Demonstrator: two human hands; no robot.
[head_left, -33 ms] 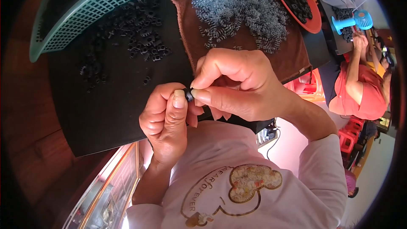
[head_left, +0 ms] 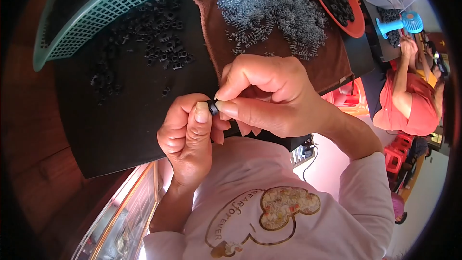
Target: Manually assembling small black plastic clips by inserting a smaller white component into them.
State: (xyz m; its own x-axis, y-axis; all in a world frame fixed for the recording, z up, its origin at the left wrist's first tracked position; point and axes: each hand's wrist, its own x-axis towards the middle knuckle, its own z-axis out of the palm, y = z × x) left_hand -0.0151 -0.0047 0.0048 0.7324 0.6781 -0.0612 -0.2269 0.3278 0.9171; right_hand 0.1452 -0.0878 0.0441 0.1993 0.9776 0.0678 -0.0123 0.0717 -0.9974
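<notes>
Barely shifted leftward, the left hand [head_left: 187, 137] and right hand [head_left: 291, 98] pinch one small black part [head_left: 214, 108] above the near edge of the table [head_left: 122, 130]; I judge it light, stiff, best gripped by its sides.

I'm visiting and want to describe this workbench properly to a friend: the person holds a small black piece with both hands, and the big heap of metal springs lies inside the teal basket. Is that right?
Not quite: the heap of metal springs lies on the brown cloth, not inside the teal basket, as the head view shows. The left hand and right hand do both hold the small black piece.
</notes>
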